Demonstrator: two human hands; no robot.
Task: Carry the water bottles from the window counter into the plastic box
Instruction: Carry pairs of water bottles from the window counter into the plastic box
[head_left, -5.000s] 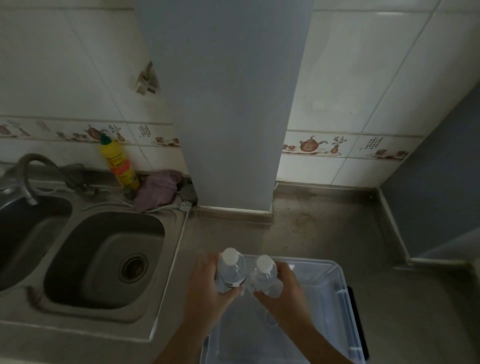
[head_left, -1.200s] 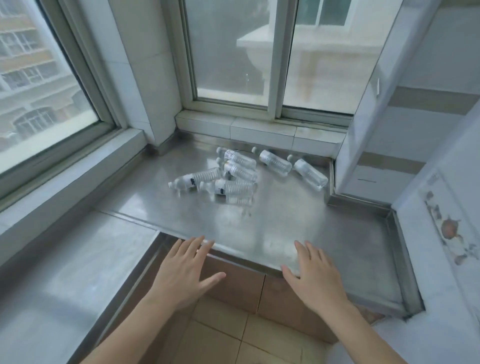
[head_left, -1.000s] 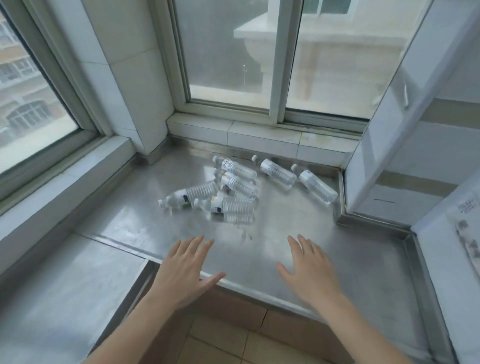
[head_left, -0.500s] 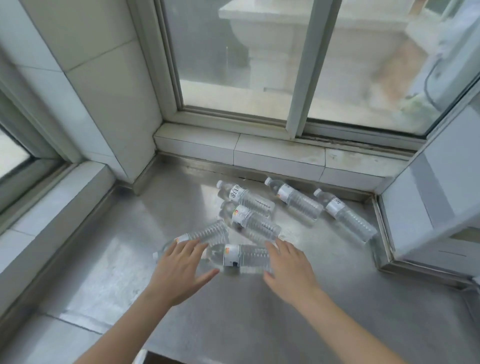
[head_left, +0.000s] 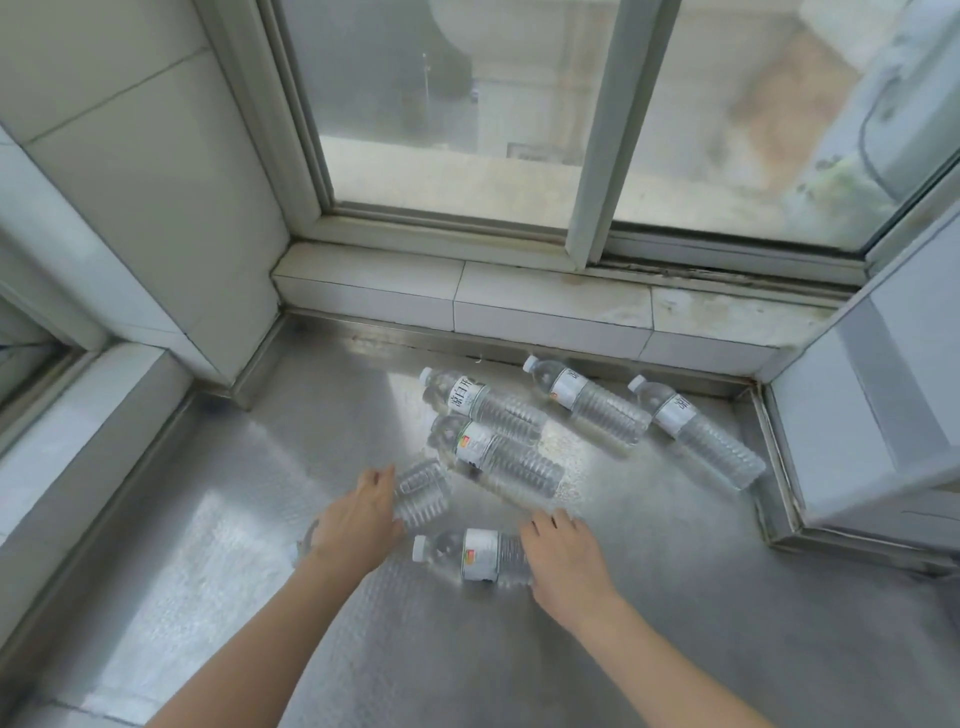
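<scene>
Several clear water bottles with white labels lie on their sides on the steel window counter (head_left: 675, 597). My left hand (head_left: 358, 525) curls over the middle of one bottle (head_left: 423, 491), whose ribbed body sticks out to the right of my fingers. My right hand (head_left: 566, 556) wraps the base end of the nearest bottle (head_left: 467, 553), its white cap pointing left. Behind them lie two bottles side by side (head_left: 498, 457) (head_left: 483, 402). Two others (head_left: 587, 397) (head_left: 696, 431) rest by the back edge. The plastic box is out of view.
A tiled ledge (head_left: 545, 306) and a sliding window (head_left: 597, 130) close off the back. A tiled pillar (head_left: 156, 182) stands at the back left. A white wall panel (head_left: 883, 389) bounds the right, with a raised sill (head_left: 78, 441) along the left.
Since the box, I have turned to the window counter with empty hands. Over the last second both hands reached forward and came down onto the two nearest bottles.
</scene>
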